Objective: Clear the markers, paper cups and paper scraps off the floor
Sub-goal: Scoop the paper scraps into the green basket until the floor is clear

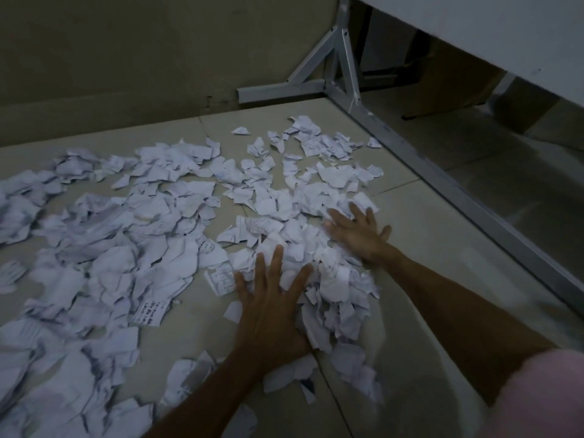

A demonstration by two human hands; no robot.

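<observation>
In the head view, both arms reached forward and down to the floor [420,229]. The left hand [271,306] lay flat, palm down, with its fingers straight and spread, and it pressed on the near side of a small heap of paper scraps [319,267]. The right hand [358,229] lay flat too, further away, with fingers stretched out on the far edge of the same heap; its fingertips were a little blurred. Neither hand grasped anything, and the heap sat between the two hands.

Many more torn and crumpled scraps [132,222] covered the floor to the left and ahead, as far as the wall [126,52]. Some carried printed lines, but the text was too small to read. A grey metal frame [341,64] stood at the upper right under a pale board [474,23]. The space below the board was dark and hard to make out. A pink sleeve [543,393] was cut off at the lower right corner.
</observation>
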